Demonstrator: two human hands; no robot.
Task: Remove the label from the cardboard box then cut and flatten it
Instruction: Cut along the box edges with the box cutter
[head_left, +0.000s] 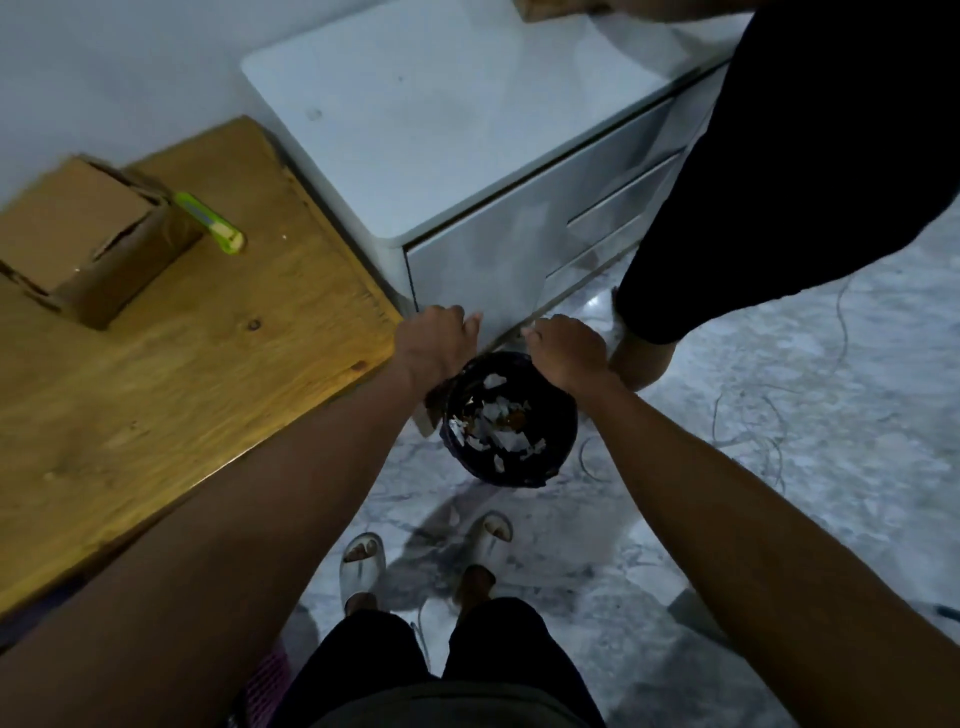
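Left hand (434, 340) and right hand (569, 351), apart, over black bin (511, 421); grips untellable. Cardboard box (85, 234) at nine o'clock beside green cutter (210, 222).

Home room, marble-patterned floor (779, 415), white drawer cabinet (519, 244), wooden table (208, 353), small waste bin (563, 415), slippers (363, 564)

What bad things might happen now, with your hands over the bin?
Paper scraps might miss the black bin and land on the floor, since both hands, left hand and right hand, hang at its far rim. The green cutter lies on the wooden table beside the cardboard box, easy to bump.
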